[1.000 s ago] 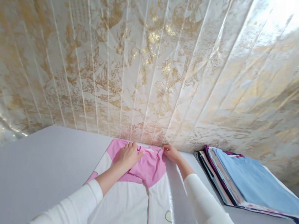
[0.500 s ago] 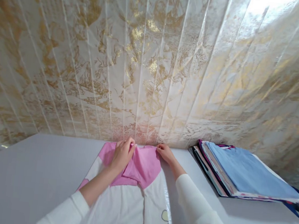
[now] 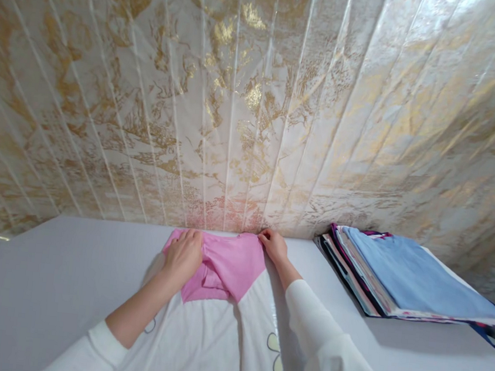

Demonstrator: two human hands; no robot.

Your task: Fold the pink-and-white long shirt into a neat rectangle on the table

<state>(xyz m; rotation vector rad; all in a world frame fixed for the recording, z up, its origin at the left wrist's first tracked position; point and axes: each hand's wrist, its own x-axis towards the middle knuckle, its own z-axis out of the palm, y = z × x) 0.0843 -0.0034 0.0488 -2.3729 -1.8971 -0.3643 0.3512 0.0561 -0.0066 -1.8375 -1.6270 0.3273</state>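
Observation:
A pink and white garment (image 3: pixel 220 318) lies on the white table (image 3: pixel 43 282), its pink top end (image 3: pixel 233 261) against the wall. My left hand (image 3: pixel 183 255) rests on the pink part's left corner with fingers curled onto the cloth. Over at the pink part's right corner, by the wall, my right hand (image 3: pixel 273 246) pinches the fabric edge. Both arms wear white sleeves. The white lower part of the garment shows small oval prints (image 3: pixel 274 353).
A stack of folded clothes (image 3: pixel 401 278), light blue on top, lies at the table's right. A shiny gold and white patterned wall (image 3: pixel 256 104) rises directly behind the table. Bare table surface spreads to the left of the garment.
My left hand slid from the middle of the pink part to its left corner, spreading the cloth flatter. The right hand stayed at the right corner. The view tilted slightly down.

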